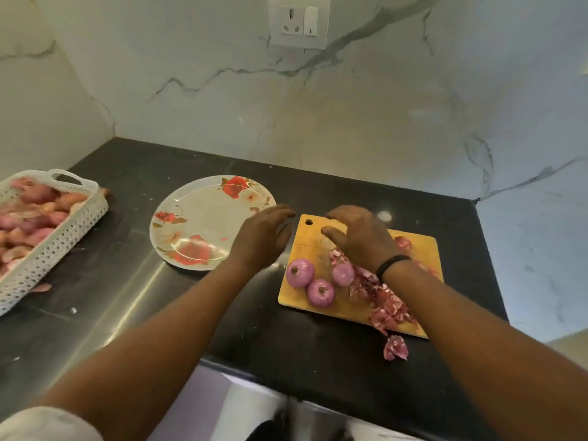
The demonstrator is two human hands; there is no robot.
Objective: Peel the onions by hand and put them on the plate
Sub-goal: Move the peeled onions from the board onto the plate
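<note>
Nearest the camera, a pale sleeve (47, 423) was cut off at the lower left corner, and both bare forearms reached forward over the dark surface (127, 313). One scrap of onion skin (395, 347) lay on the surface just off the near edge of the wooden cutting board (423, 246). On the board's near left part sat three peeled onions (320, 291), close together; beside them, toward the board's right, a heap of purple peels (386, 308) ran under the right forearm, which hid part of it. A black band (389, 265) circled the right wrist.

The right hand (359, 237) hovered over the far half of the board, fingers loosely spread and holding nothing visible; its palm side was hidden. A small reddish piece (403, 242) beyond the wrist was too blurred to tell as peel or onion. The left hand (265, 235) hung just left of the board, over the gap toward the flowered plate (203, 218), fingers relaxed and blurred, with nothing seen in it. The plate held no onions.

Well left of the board, a white perforated basket (63, 237) of unpeeled onions (31, 214) was cut off by the frame edge. Behind the board, a wall socket (299, 22) sat on the marble wall.
</note>
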